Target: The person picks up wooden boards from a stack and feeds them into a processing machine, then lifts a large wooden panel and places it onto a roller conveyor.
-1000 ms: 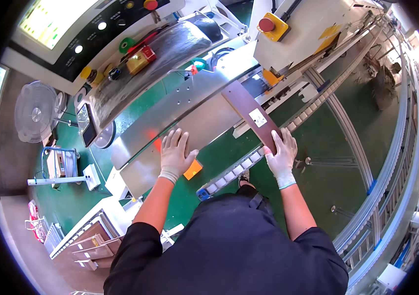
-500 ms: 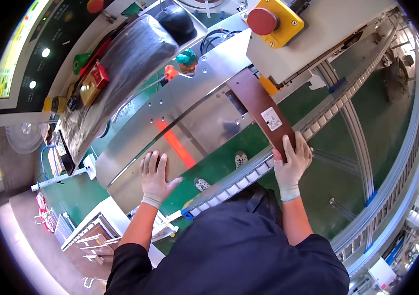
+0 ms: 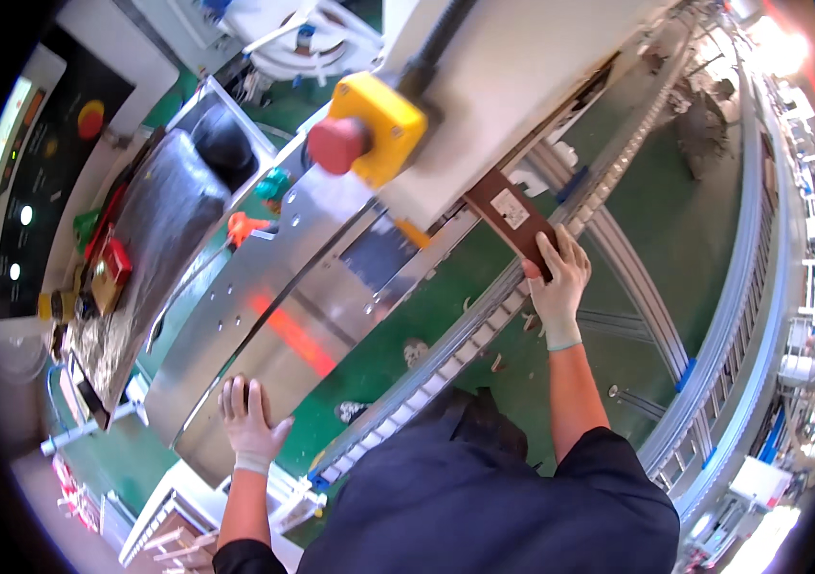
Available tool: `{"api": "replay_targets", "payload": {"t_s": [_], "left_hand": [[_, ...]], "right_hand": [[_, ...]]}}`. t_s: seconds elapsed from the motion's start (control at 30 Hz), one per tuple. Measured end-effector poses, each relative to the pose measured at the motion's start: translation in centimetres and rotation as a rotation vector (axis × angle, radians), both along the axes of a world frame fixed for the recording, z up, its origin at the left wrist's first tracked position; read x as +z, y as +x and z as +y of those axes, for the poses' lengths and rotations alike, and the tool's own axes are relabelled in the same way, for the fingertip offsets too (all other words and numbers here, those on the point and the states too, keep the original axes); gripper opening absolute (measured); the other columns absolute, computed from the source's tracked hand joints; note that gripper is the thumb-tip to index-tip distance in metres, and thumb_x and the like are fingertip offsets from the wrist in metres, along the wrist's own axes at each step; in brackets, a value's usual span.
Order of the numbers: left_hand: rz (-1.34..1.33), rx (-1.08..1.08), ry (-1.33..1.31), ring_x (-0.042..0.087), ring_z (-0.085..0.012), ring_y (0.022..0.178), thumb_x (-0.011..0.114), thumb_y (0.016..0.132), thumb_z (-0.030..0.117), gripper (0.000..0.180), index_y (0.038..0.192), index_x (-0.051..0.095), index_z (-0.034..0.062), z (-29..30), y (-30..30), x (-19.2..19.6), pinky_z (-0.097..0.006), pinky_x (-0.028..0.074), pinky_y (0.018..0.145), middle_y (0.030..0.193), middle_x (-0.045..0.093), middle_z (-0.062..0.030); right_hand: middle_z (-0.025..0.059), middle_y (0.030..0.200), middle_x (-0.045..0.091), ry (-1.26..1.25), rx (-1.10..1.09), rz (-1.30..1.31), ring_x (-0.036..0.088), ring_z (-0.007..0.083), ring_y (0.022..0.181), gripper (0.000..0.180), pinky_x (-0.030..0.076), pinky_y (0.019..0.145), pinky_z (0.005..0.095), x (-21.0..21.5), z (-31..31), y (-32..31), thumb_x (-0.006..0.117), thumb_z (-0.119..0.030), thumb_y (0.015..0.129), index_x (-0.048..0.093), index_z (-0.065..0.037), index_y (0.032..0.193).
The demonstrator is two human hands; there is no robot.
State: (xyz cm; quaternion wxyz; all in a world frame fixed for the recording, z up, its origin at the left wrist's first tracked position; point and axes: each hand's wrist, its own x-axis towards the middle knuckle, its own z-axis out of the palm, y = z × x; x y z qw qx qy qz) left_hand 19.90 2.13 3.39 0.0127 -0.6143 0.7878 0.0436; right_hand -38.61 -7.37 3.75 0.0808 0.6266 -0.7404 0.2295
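A brown rectangular board (image 3: 525,241) with a white label is gripped at its near end by my right hand (image 3: 562,292), thumb on one side and fingers on the other. Its far end reaches the edge of a pale machine housing (image 3: 522,86); whether it goes under that edge I cannot tell. My left hand (image 3: 252,426), gloved like the right, lies on the near left end of a long metal plate (image 3: 206,368) with its fingers spread and nothing in them. A red light stripe (image 3: 297,340) crosses the plate, which a dark slot divides lengthwise.
A roller rail (image 3: 398,407) runs diagonally between my body and the plate. On the housing sits a yellow box with a red push button (image 3: 338,143). Farther left are a plastic-wrapped grey surface (image 3: 154,220), a black mouse (image 3: 223,139) and a control panel (image 3: 44,182).
My right hand has moved the board away and to the right relative to the plate, up against the housing. My left hand stays on the plate. The whole view has swung rightward.
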Motion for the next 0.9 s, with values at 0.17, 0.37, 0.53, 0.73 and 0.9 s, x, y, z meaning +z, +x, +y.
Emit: {"api": "replay_targets", "payload": {"t_s": [0.17, 0.37, 0.53, 0.73, 0.9], "left_hand": [[0.049, -0.005, -0.003, 0.033, -0.0507, 0.148, 0.083, 0.070, 0.052, 0.094, 0.145, 0.050, 0.0039, 1.2, 0.1, -0.7, -0.063, 0.026, 0.123, 0.154, 0.041, -0.0242], [0.033, 0.011, 0.008, 0.030, -0.0470, 0.149, 0.085, 0.065, 0.046, 0.095, 0.142, 0.048, 0.0038, 1.1, -0.9, 1.0, -0.060, 0.020, 0.126, 0.153, 0.040, -0.0216], [0.011, 0.021, -0.015, 0.030, -0.0467, 0.150, 0.085, 0.065, 0.049, 0.098, 0.145, 0.048, 0.0063, 1.4, 0.2, 0.4, -0.060, 0.021, 0.126, 0.156, 0.038, -0.0201], [0.074, 0.031, -0.012, 0.029, -0.0455, 0.152, 0.088, 0.065, 0.045, 0.100, 0.148, 0.048, 0.0071, 1.1, -0.2, 0.0, -0.058, 0.021, 0.126, 0.159, 0.039, -0.0206], [0.053, 0.029, -0.065, 0.032, -0.0430, 0.150, 0.089, 0.066, 0.042, 0.096, 0.146, 0.048, 0.0087, 1.7, -0.8, 0.5, -0.057, 0.023, 0.126, 0.157, 0.040, -0.0162]], "right_hand": [[0.0161, 0.137, 0.067, -0.067, 0.002, -0.036, 0.058, 0.0339, 0.130, 0.047, 0.036, 0.114, 0.0544, -1.0, -2.9, -5.3, 0.086, -0.028, 0.075, 0.078, -0.016, 0.121], [0.0113, 0.154, 0.056, 0.073, -0.105, -0.040, 0.046, 0.0297, 0.147, 0.054, 0.021, 0.126, 0.0598, -0.8, -5.5, -10.9, 0.081, -0.037, 0.086, 0.070, -0.023, 0.137], [0.0069, 0.168, 0.039, 0.253, -0.320, -0.038, 0.029, 0.0268, 0.157, 0.061, 0.019, 0.126, 0.0648, 0.6, -8.7, -11.6, 0.070, -0.030, 0.095, 0.053, -0.027, 0.154], [0.0117, 0.156, 0.054, 0.320, -0.414, -0.100, 0.030, 0.0304, 0.157, 0.050, 0.018, 0.128, 0.0588, -1.3, -9.4, -7.3, 0.063, -0.041, 0.097, 0.065, -0.019, 0.142], [0.0106, 0.112, 0.078, 0.487, -0.126, -0.093, 0.068, 0.0317, 0.118, 0.038, 0.022, 0.125, 0.0542, 0.5, -5.3, 0.2, 0.057, -0.045, 0.099, 0.080, -0.017, 0.111]]}}
